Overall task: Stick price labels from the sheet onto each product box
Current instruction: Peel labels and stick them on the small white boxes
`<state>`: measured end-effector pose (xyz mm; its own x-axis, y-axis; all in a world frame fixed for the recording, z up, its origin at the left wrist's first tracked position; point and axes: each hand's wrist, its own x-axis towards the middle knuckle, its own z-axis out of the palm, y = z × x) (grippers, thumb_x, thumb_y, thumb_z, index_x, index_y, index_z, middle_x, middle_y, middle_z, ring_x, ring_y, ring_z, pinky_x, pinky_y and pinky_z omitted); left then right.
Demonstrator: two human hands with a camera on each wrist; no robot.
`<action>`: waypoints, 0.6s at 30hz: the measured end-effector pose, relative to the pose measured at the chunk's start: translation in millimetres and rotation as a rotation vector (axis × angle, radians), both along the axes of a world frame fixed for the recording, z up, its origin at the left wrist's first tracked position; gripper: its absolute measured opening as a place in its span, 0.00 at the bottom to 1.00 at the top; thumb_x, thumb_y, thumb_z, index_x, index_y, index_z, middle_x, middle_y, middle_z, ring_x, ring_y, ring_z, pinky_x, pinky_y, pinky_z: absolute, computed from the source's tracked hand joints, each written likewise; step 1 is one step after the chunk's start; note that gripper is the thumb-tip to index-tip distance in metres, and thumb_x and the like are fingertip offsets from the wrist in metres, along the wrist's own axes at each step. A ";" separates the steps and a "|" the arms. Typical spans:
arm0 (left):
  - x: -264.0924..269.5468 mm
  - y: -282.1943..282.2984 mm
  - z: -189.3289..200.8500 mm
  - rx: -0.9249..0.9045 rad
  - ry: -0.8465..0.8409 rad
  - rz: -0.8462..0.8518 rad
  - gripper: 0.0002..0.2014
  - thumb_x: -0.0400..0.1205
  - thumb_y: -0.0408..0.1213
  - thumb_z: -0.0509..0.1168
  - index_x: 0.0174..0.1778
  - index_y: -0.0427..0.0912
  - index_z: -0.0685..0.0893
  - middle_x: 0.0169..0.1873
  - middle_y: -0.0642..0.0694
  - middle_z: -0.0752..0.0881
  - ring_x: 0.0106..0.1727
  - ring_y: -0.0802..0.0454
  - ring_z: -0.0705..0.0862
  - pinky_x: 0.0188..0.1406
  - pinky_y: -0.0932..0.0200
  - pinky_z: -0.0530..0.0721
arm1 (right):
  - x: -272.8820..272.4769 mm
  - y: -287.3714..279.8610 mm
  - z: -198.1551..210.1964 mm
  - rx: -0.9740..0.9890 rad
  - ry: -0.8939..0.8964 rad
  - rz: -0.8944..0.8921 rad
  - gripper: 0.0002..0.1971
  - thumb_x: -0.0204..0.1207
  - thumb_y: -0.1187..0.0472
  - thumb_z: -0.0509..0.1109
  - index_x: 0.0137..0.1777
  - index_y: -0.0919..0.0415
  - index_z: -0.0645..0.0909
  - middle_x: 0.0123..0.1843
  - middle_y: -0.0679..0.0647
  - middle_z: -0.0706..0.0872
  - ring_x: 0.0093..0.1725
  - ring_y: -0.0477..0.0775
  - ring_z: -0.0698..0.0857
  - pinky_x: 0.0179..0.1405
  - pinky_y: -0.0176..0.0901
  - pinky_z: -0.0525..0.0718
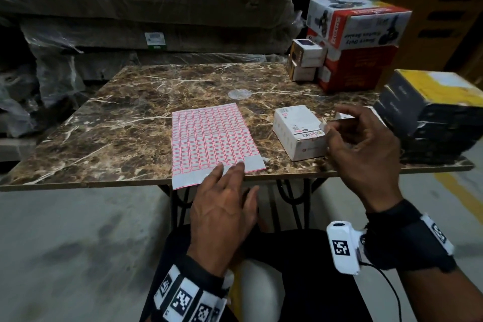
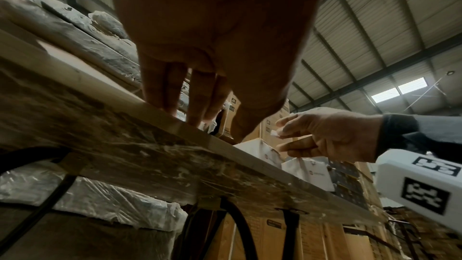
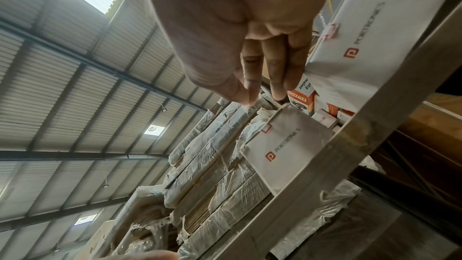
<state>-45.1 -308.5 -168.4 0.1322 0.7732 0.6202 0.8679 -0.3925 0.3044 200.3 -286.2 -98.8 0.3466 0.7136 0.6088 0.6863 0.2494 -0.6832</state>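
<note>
Apparently early on: right hand (image 1: 363, 144) pinches a label (image 1: 322, 127) over the white box (image 1: 298, 131), left hand (image 1: 224, 198) flat on sheet (image 1: 209, 136), stacked boxes (image 1: 358, 42) remain.

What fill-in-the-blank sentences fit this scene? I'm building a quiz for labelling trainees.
1. The left hand presses flat on the ____ sheet.
2. The right hand pinches a small ____ above the white Portronics box.
3. The tabletop has a ____ pattern.

Missing words: label; label; marble
</note>
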 end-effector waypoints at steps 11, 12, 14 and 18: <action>-7.1 10.5 9.7 -0.015 -0.097 -0.145 0.19 0.81 0.48 0.73 0.62 0.38 0.93 0.68 0.40 0.90 0.69 0.44 0.88 0.72 0.47 0.85 | -10.3 0.0 -0.1 -0.037 0.038 0.002 0.21 0.83 0.56 0.79 0.74 0.44 0.82 0.53 0.39 0.91 0.58 0.42 0.91 0.57 0.37 0.88; 1.9 6.8 14.1 -0.035 -0.150 -0.180 0.20 0.81 0.48 0.74 0.64 0.40 0.92 0.68 0.42 0.89 0.69 0.47 0.88 0.72 0.50 0.85 | -11.1 0.3 -0.3 -0.040 0.040 0.003 0.21 0.83 0.56 0.79 0.75 0.45 0.82 0.54 0.40 0.91 0.58 0.43 0.91 0.57 0.38 0.89; 21.9 0.0 26.5 -0.103 -0.267 -0.248 0.24 0.81 0.49 0.75 0.70 0.42 0.89 0.70 0.45 0.89 0.70 0.52 0.88 0.72 0.53 0.85 | -11.6 1.4 -0.9 -0.053 0.055 -0.004 0.21 0.83 0.56 0.79 0.74 0.45 0.82 0.54 0.40 0.91 0.58 0.42 0.91 0.59 0.44 0.92; 44.8 -3.5 41.0 -0.247 -0.439 -0.321 0.36 0.80 0.52 0.76 0.84 0.46 0.77 0.76 0.50 0.84 0.76 0.58 0.81 0.77 0.57 0.78 | -17.0 -5.8 0.3 -0.045 0.152 0.048 0.20 0.83 0.58 0.80 0.72 0.44 0.83 0.51 0.38 0.93 0.55 0.40 0.93 0.55 0.52 0.95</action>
<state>-0.4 -312.0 -127.4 0.1546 0.8654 0.4767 0.4898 -0.4862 0.7237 183.3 -291.9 -98.4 0.3973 0.7570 0.5187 0.5618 0.2463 -0.7898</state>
